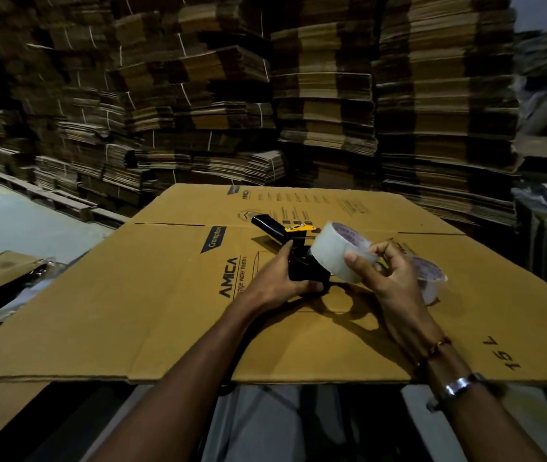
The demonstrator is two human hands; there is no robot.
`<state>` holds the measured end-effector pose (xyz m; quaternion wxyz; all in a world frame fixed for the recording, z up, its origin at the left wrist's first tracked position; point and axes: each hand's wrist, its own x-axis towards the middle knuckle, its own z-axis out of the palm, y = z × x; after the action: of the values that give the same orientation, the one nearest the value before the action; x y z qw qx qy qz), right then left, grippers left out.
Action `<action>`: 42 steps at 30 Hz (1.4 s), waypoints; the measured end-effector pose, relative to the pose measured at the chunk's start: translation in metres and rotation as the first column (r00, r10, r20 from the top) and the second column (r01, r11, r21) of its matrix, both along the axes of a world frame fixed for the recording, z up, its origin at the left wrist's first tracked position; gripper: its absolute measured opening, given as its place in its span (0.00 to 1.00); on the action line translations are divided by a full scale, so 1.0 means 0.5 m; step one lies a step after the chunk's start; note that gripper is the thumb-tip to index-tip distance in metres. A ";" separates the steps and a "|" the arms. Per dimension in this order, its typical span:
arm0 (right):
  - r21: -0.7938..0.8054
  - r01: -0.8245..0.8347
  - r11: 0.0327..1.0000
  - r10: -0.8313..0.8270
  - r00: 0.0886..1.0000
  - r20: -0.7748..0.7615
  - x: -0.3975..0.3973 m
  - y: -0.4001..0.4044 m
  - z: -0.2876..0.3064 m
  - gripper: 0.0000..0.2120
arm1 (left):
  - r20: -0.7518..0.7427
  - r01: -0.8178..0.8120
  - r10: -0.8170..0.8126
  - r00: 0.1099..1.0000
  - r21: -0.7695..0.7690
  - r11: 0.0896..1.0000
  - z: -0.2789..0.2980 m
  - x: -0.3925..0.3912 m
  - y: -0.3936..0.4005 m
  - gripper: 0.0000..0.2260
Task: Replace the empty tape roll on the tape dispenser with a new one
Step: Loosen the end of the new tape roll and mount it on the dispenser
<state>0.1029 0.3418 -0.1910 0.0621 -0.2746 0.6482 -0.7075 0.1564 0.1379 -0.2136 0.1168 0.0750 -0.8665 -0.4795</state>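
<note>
Head view showed the right hand (387, 278) pinching the light, stiff, slick roll (340, 253) by its rim; the left hand (285, 278) gripped the dispenser (302, 261).

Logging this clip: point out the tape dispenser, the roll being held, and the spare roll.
tape dispenser (300, 266), head view, black body.
held tape roll (330, 258), head view, clear outer band.
spare tape roll (430, 276), head view, printed core face.
</note>
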 end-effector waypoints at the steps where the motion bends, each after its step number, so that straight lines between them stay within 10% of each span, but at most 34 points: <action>1: -0.010 0.011 1.000 -0.011 1.000 0.024 -0.005 -0.001 -0.006 0.34 | 0.012 -0.003 0.003 1.000 -0.027 1.000 -0.003 -0.006 0.001 0.49; 11: -0.249 -0.018 0.968 0.081 0.966 0.245 0.022 0.027 0.009 0.48 | -0.126 -0.173 0.148 0.981 -0.224 0.959 -0.014 0.072 0.087 0.38; 21: 0.014 -0.062 0.998 0.062 0.997 0.043 0.105 0.077 -0.013 0.33 | -0.061 -0.099 0.090 0.994 -0.174 0.980 -0.015 0.169 0.145 0.38; 25: 0.101 -0.040 0.994 0.049 0.995 -0.091 0.117 0.086 -0.016 0.36 | 0.003 0.012 -0.012 1.000 0.022 1.000 -0.007 0.190 0.124 0.39; 42: 0.324 -0.019 0.946 0.092 0.973 -0.212 0.100 0.081 -0.048 0.58 | -0.014 0.052 -0.053 0.999 -0.077 0.996 -0.014 0.165 0.119 0.42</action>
<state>0.1531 0.3824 -0.2150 0.0525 -0.3572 0.7490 -0.5555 0.2389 0.1975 -0.2205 0.1137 0.0440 -0.8849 -0.4496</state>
